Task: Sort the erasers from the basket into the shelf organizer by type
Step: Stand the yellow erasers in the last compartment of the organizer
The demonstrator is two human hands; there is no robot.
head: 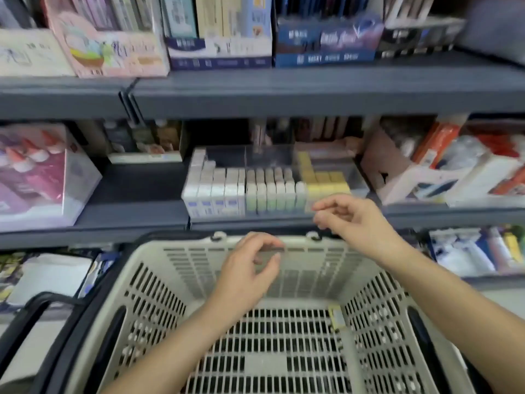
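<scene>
A beige slotted basket (159,282) stands in front of me below the shelf. One small yellow eraser (337,317) lies on its floor near the right wall. The clear shelf organizer (355,177) holds white-and-blue erasers (216,191) on the left, pale green ones (270,191) in the middle and yellow ones (324,180) on the right. My left hand (250,268) hovers over the basket's far wall, fingers loosely curled and holding nothing. My right hand (352,220) is at the organizer's front edge by the yellow erasers, fingers apart and nothing in them.
Grey shelves (284,89) run across the view. Boxed stationery sits above, a pink glue box (42,177) to the left and an orange-and-white carton (443,166) to the right of the organizer. Black basket handles (39,305) hang at the left.
</scene>
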